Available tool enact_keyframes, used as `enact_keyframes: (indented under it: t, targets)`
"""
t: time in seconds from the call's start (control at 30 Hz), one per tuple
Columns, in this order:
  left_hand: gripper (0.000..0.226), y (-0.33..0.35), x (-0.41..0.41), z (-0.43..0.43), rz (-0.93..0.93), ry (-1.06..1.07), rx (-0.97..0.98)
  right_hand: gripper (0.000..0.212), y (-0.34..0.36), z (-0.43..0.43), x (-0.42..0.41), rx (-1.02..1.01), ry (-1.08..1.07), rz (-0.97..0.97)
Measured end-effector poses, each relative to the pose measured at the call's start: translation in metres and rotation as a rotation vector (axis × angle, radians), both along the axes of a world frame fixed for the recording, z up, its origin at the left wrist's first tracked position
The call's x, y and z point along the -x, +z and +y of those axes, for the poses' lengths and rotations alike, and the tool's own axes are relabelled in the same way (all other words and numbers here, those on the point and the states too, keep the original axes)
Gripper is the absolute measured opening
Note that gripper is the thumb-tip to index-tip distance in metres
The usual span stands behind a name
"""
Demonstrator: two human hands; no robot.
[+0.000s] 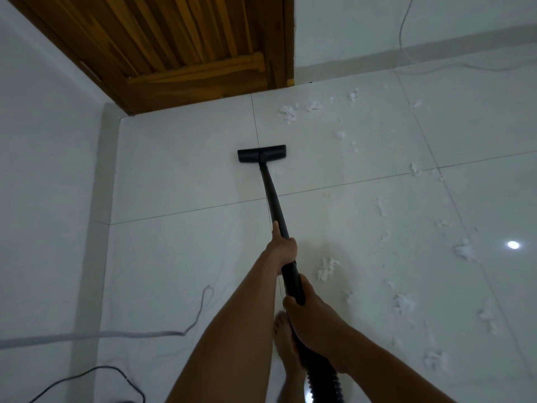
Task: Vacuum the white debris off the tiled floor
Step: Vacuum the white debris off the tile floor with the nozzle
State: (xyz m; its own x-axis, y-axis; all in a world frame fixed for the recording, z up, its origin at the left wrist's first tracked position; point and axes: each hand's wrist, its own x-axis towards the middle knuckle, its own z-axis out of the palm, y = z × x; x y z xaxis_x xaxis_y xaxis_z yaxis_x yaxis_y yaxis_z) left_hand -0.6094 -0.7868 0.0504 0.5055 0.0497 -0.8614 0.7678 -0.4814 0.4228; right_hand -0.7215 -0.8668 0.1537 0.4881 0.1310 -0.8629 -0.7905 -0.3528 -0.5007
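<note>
Two hands are clasping one black vacuum wand (271,196): left hand (283,247) is wrapping it ahead, right hand (315,318) is clenching it behind, next to the ribbed hose (322,382). Floor head (262,153) is apparently resting well ahead of the grip on the tiled floor (174,170). White debris (327,269) is lying just right of the grip, more trailing farther right.

A room in a home is suggested by a slatted wooden door (186,50) set in a plain white wall (348,24), glossy white floor tiles (180,170), and a bare foot (283,341) on them.
</note>
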Motion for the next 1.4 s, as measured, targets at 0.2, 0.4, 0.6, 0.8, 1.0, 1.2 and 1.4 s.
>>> enact_keyframes:
  t: [0.2,0.4,0.6,0.8,1.0,1.2,1.4]
  targets:
    - [0.073,0.015,0.079,-0.018,0.033,0.014,0.003,0.05,0.014,-0.022,0.076,-0.069,-0.043,0.053]
    - [0.073,0.025,0.161,-0.034,0.038,0.036,0.012,0.047,0.024,-0.04,0.157,-0.068,-0.007,0.02]
    - [0.073,0.023,0.235,-0.038,0.046,0.056,0.031,0.059,0.021,-0.042,0.227,-0.005,0.079,0.022]
    - [0.074,0.02,0.307,-0.027,0.042,0.044,0.041,0.055,0.035,-0.034,0.3,-0.11,-0.069,0.136]
    - [0.074,0.013,0.385,-0.019,0.037,0.02,0.034,0.054,0.02,-0.019,0.382,-0.064,-0.102,0.111]
    - [0.074,0.002,0.48,-0.012,0.032,0.006,0.037,0.06,0.033,-0.012,0.471,0.032,0.038,0.023]
    - [0.073,-0.001,0.563,-0.008,0.027,0.013,0.05,0.062,0.018,-0.006,0.56,0.046,0.046,0.028]
